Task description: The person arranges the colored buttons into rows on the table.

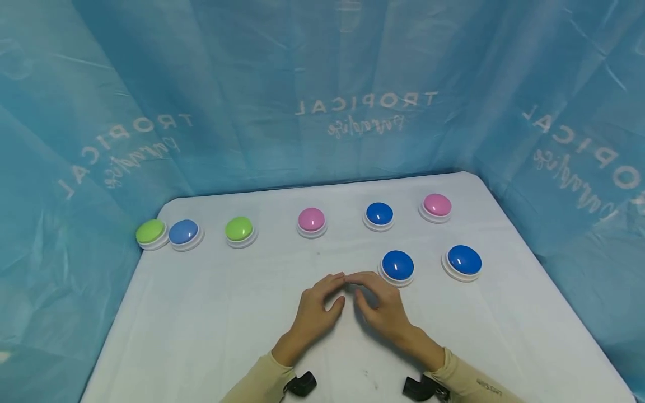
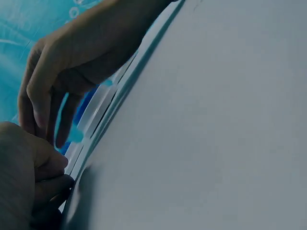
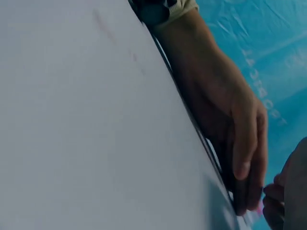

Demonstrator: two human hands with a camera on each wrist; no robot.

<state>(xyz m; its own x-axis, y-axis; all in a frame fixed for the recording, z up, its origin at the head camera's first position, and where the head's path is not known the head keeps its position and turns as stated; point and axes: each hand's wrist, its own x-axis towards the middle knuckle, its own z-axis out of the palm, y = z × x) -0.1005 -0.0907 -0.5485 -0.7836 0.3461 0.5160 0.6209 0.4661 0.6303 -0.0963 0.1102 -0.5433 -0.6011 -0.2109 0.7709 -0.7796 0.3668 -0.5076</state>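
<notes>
Over the white tabletop, my left hand [image 1: 313,314] and right hand [image 1: 387,311] come together with fingertips meeting. Their fingers are loosely bent, the thumbs stand apart, and nothing is held. Just beyond the right hand's knuckles sits a blue push button [image 1: 398,265] on a white round base, its near edge close to that hand. Another blue push button [image 1: 464,259] lies farther right. In the left wrist view the right hand [image 2: 72,62] hangs with fingers pointing down, beside the left hand [image 2: 21,175]. The right wrist view shows the left hand [image 3: 230,110] likewise low by the table.
Along the back of the white table [image 1: 201,313] stand more domed buttons: green [image 1: 150,231], light blue [image 1: 183,232], green [image 1: 239,229], pink [image 1: 311,219], blue [image 1: 379,214] and pink [image 1: 437,205]. A blue plastic curtain [image 1: 252,140] encloses the back and sides.
</notes>
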